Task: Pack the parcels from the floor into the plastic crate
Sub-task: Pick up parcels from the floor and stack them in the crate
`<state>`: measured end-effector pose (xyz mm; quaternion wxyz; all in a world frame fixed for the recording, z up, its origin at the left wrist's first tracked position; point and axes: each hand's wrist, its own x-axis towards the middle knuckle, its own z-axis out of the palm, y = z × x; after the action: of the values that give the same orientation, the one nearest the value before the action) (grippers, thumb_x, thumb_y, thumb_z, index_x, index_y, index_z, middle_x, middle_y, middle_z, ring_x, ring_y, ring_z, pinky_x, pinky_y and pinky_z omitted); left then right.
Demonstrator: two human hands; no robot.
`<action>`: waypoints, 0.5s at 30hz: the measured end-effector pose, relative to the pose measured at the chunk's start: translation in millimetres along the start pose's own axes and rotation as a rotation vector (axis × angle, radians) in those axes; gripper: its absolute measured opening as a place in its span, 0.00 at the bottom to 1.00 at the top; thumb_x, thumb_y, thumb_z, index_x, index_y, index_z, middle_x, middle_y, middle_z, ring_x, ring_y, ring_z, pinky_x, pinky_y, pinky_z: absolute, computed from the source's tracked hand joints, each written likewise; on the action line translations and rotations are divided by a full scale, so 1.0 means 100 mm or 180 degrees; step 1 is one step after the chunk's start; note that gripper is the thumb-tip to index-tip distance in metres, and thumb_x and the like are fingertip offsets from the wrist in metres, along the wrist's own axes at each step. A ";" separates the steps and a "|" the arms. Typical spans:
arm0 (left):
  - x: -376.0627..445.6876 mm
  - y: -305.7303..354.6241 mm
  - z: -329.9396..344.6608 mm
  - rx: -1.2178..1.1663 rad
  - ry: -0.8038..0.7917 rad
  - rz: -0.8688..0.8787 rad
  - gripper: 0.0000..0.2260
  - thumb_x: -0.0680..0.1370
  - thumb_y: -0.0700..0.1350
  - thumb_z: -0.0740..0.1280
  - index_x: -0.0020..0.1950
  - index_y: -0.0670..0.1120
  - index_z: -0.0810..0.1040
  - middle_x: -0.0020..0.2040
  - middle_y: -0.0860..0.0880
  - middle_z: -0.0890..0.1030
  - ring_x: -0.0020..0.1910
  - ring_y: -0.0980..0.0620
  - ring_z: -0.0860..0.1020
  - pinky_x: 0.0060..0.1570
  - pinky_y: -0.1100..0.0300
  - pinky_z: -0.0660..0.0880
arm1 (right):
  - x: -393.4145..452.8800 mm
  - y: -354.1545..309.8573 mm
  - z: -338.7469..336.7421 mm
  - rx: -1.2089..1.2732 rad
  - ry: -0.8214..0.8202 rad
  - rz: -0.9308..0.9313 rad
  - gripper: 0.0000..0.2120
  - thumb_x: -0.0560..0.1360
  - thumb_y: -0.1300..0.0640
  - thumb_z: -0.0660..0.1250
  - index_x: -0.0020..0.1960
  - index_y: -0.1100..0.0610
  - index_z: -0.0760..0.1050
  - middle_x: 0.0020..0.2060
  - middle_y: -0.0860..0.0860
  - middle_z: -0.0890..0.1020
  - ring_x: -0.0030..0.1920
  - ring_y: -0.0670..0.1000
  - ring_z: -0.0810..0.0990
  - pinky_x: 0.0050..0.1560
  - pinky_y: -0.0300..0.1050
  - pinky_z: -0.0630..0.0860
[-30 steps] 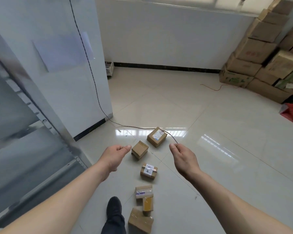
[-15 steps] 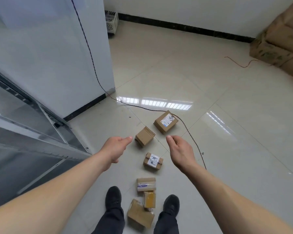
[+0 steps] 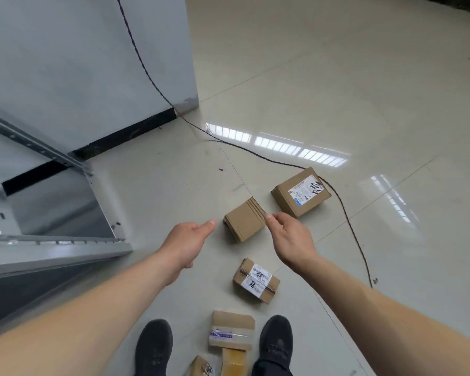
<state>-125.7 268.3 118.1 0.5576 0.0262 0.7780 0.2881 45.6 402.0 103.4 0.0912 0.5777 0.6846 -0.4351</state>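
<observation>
Both hands empty, fingers relaxed: left hand and right hand flank plain parcel on floor.

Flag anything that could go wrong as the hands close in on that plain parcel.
1. The dark cable trails across the floor beside the labelled parcel and near the right shoe: a possible trip or snag.
2. Small parcels lie between the shoes, such as the taped parcel; a step forward could crush one.
3. The plain parcel looks ridged like stacked sheets; a grip by both hands, left hand and right hand, might let it splay.
</observation>
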 end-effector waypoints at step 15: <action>2.36 -0.63 0.95 -0.0862 -0.0441 -0.0630 0.32 0.79 0.65 0.57 0.78 0.49 0.61 0.77 0.47 0.63 0.69 0.40 0.69 0.69 0.41 0.67 | 2.20 0.93 1.20 -0.0069 -0.0304 -0.0028 0.29 0.82 0.44 0.60 0.78 0.58 0.63 0.74 0.56 0.71 0.74 0.59 0.68 0.70 0.52 0.65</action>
<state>-112.8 341.3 -132.9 0.6340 -0.1060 0.6906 0.3314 11.8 470.5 -153.4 0.1280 0.5522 0.6867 -0.4551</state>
